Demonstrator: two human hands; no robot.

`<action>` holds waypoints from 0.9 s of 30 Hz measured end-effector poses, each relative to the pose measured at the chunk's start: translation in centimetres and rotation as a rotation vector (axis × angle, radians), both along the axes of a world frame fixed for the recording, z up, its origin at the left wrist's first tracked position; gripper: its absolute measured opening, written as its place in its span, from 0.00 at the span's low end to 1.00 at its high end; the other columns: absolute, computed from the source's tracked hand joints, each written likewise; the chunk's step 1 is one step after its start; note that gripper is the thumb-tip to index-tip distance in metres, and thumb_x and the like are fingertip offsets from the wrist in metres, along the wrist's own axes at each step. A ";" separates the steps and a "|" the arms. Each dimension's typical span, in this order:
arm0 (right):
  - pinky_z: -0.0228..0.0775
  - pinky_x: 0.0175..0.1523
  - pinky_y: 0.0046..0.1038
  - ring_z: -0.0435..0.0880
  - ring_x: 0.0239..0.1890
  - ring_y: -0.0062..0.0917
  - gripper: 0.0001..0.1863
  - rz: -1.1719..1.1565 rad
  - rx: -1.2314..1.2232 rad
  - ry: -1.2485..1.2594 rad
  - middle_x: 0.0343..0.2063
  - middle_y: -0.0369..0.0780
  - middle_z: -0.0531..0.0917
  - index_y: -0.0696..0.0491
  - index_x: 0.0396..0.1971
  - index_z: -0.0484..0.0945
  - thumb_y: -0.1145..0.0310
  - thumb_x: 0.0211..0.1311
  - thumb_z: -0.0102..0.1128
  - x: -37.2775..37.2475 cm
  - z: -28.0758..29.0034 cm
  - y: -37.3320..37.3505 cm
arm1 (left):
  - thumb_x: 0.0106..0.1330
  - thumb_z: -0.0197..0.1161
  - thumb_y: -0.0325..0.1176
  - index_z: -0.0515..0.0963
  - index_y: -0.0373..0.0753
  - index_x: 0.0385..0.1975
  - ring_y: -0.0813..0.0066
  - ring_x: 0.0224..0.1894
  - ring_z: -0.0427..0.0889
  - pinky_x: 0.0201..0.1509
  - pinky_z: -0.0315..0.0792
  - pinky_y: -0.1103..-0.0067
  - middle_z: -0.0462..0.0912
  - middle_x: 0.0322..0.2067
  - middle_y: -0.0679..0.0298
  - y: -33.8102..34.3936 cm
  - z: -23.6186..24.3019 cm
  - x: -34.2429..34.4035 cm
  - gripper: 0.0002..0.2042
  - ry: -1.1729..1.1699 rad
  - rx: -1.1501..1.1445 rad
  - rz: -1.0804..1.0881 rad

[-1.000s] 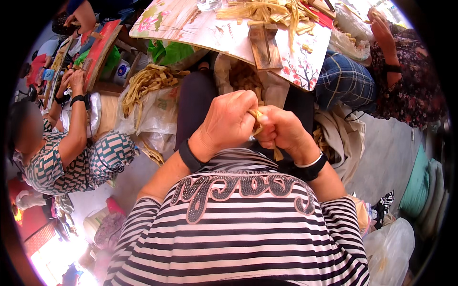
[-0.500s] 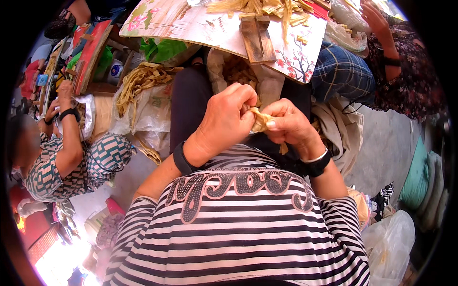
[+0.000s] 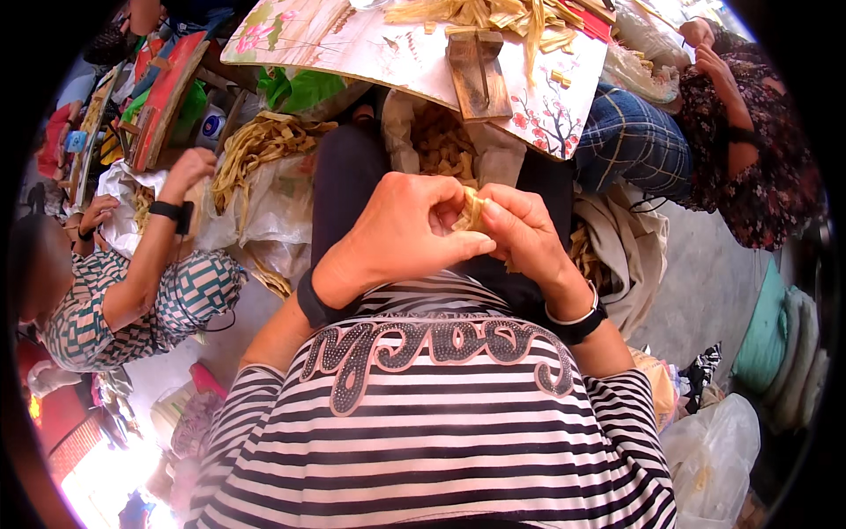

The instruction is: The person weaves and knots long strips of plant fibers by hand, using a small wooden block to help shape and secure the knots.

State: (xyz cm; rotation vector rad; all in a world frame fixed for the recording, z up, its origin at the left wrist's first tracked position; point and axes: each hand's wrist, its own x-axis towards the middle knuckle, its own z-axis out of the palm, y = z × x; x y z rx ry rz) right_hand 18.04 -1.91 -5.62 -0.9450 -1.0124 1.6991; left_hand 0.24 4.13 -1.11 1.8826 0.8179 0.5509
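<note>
Head view: the right hand is clamping a yellowish folded strip between thumb and forefinger, while the left hand is curving round on its left side. The folded strip is sitting off the desk, in the air between the desk's near edge and the striped shirt, roughly in line with the slotted wooden block at that edge. Key relation: the folded strip is lying just left of the right thumb tip and touching it, its visible long axis running from the body side toward the desk's near edge, leaning slightly rightward at the far end. The right hand is being the nearer one; the left forefinger is bending close to the strip's left side, and the left thumb is pointing rightward below it, well parted from that forefinger. Whether the other left fingers are gripping: cannot tell, the hand is covering them. Past the hands, short pieces are lying in a pale sack under the near edge. Long strips are lying heaped on the desk, toward its right edge. Left of the desk's near edge, a loose bundle is resting on a plastic bag.
</note>
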 end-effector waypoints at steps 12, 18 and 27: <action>0.60 0.24 0.21 0.70 0.19 0.18 0.22 -0.016 0.344 -0.444 0.15 0.38 0.72 0.59 0.26 0.73 0.52 0.62 0.48 0.7 3.3 0.3 | 0.56 0.64 0.35 0.74 0.36 0.20 0.92 0.12 0.61 0.13 0.51 0.93 0.70 0.15 0.74 1.5 -0.3 -1.7 0.11 -0.283 -1.044 -0.190; 0.58 0.20 0.23 0.70 0.13 0.21 0.08 0.040 0.570 -0.597 0.12 0.38 0.71 0.60 0.20 0.76 0.72 0.55 0.57 4.4 4.6 0.3 | 0.55 0.65 0.36 0.74 0.37 0.18 0.93 0.11 0.61 0.13 0.51 0.91 0.69 0.13 0.75 2.1 1.7 -3.9 0.11 -0.204 -0.966 -0.278; 0.51 0.19 0.17 0.63 0.14 0.10 0.12 0.065 0.196 -0.465 0.11 0.29 0.67 0.60 0.21 0.75 0.68 0.61 0.55 4.0 2.6 0.2 | 0.56 0.62 0.41 0.78 0.34 0.28 0.75 0.22 0.74 0.26 0.66 0.81 0.77 0.20 0.63 2.6 0.0 -3.5 0.14 0.203 -0.228 -0.234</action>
